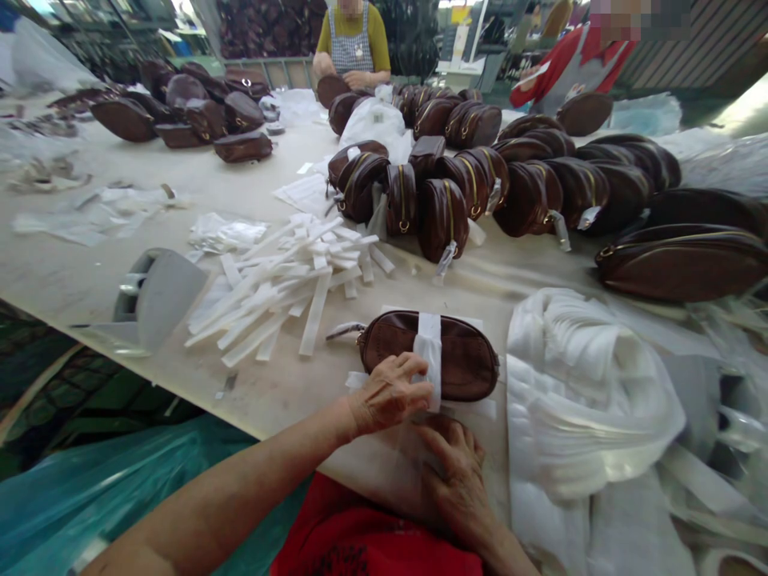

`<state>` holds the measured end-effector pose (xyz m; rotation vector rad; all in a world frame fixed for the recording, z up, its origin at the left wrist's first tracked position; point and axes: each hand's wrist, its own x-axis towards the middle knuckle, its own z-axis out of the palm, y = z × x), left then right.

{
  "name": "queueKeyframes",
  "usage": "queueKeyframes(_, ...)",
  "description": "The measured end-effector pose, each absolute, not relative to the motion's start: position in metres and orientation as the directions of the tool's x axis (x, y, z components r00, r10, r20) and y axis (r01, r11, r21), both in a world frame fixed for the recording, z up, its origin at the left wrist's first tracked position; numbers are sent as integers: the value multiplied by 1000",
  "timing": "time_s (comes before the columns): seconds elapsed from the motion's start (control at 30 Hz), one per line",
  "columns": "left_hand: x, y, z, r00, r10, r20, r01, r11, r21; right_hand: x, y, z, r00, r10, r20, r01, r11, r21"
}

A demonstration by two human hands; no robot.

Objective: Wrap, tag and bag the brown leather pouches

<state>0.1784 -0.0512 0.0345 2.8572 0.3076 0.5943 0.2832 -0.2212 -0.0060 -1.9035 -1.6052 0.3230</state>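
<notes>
A small dark brown zip pouch [465,360] lies flat on the table in front of me, with a white strip [429,336] across its middle. My left hand [393,392] rests over the pouch's lower left part, its curled fingers closed on the strip near the front edge. Just below, my right hand [453,460] has bent fingers by the strip's lower end; its grip is slightly blurred and what it holds is hidden. A zip pull in a pale wrapping [345,330] sticks out at the pouch's left end. Pale sheet edges show from beneath the pouch.
Loose white strips [288,280] are heaped left of the pouch, beside a grey tape dispenser [159,296]. A thick bundle of white material [576,392] lies at the right. Several brown bags [444,216] stand in rows behind. Two people work across the table.
</notes>
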Motion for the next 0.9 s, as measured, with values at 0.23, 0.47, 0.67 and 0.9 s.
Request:
queueKeyframes(0.23, 179, -53, 35, 901, 193, 389, 141, -977, 157, 288, -211, -13, 127, 830, 542, 777, 257, -575)
queueKeyframes(0.47, 179, -54, 36, 895, 119, 430, 116, -993, 32, 295, -210, 5, -129, 805, 580, 716, 480, -507)
queueKeyframes(0.67, 179, -56, 36, 850, 89, 519, 100, -995, 8, 294, -216, 16, -143, 806, 575, 712, 487, -506)
queueKeyframes(0.9, 178, -58, 31, 832, 47, 553, 84, -996, -41, 290, -215, 25, -152, 795, 587, 699, 506, -505)
